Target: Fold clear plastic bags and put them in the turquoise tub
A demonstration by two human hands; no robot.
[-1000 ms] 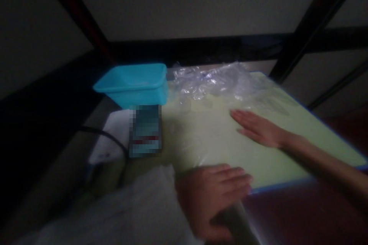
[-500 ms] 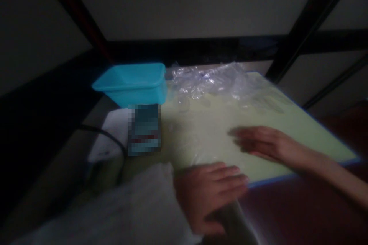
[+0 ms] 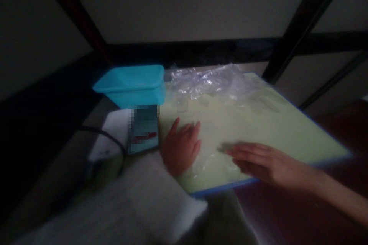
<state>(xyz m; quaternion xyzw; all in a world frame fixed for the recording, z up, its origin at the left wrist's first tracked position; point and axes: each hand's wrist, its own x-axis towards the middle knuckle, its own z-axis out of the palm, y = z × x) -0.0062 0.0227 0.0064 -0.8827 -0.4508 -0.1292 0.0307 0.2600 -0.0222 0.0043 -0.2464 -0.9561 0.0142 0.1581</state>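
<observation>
My left hand [image 3: 181,149] lies on the pale yellow table top, palm down, fingers partly spread. Beneath it and to its right, a clear plastic sheet or bag [image 3: 204,162] lies flat; its outline is faint. My right hand [image 3: 258,159] reaches in from the right with its fingers stretched out together, over the table's front part and the plastic's right side. Whether its fingertips touch the plastic, I cannot tell. Neither hand grips anything visible.
Crumpled clear plastic [image 3: 209,80] is heaped along the back. A turquoise basin [image 3: 132,84] stands at the back left. In front of it are a blurred-out flat item [image 3: 145,130], a white object [image 3: 115,130] and a dark cable [image 3: 106,133]. Blue edging [image 3: 224,189] borders the yellow table [image 3: 276,126].
My left hand has moved forward and left, from the front edge onto the plastic. My right hand has come slightly nearer to me and left.
</observation>
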